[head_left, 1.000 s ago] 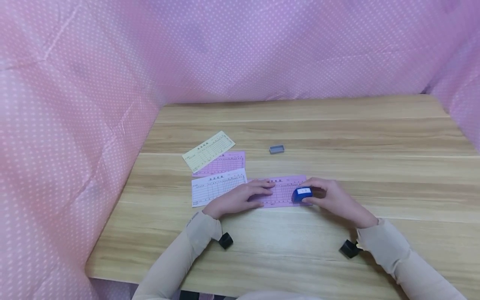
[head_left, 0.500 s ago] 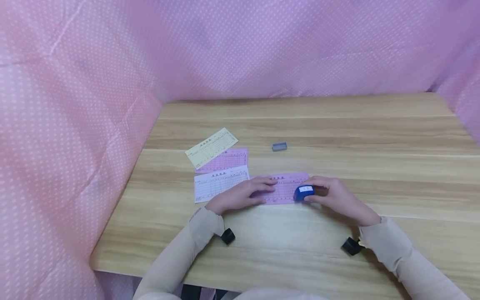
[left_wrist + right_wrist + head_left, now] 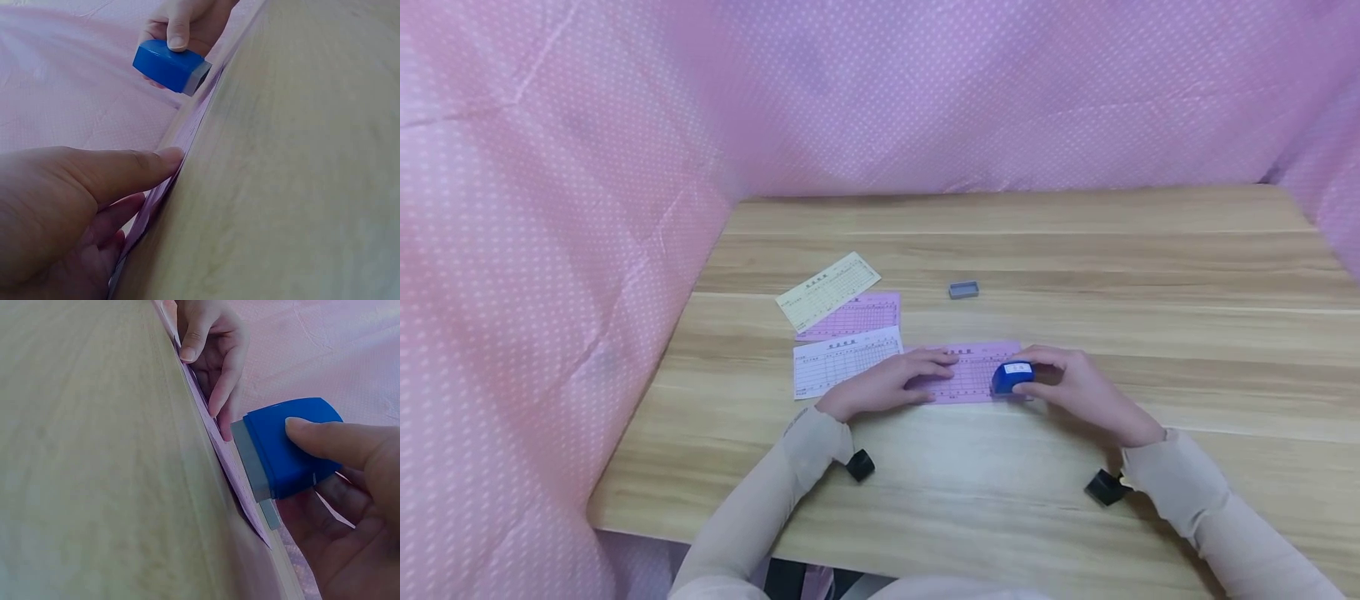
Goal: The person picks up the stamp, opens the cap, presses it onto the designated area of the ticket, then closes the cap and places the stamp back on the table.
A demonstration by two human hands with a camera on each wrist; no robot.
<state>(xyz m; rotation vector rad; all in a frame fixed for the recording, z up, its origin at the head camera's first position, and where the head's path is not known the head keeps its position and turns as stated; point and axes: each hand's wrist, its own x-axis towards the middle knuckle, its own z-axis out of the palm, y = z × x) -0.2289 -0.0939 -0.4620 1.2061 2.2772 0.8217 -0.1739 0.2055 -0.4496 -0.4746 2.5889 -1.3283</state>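
Observation:
My right hand (image 3: 1086, 390) pinches a blue self-inking stamp (image 3: 1013, 378) with a white label on top. In the right wrist view the blue stamp (image 3: 290, 447) has its grey base facing the paper, with a small gap between them. Beneath it lies a pink printed form (image 3: 973, 385), toward its right end. My left hand (image 3: 891, 383) rests on the form's left part with fingers extended. From the left wrist side, the thumb (image 3: 134, 172) lies along the near edge of the paper, which lifts slightly off the table.
A small grey stamp cap (image 3: 963, 290) lies on the wooden table (image 3: 1150, 283) beyond the form. To the left are a white form (image 3: 842, 362), a second pink form (image 3: 865, 315) and a yellow form (image 3: 827, 292) overlapping it. Pink dotted cloth (image 3: 962, 100) surrounds the table.
The stamp rises slightly from the pink form, still in my right hand. My left hand stays on the paper. The whole head view shifts a little.

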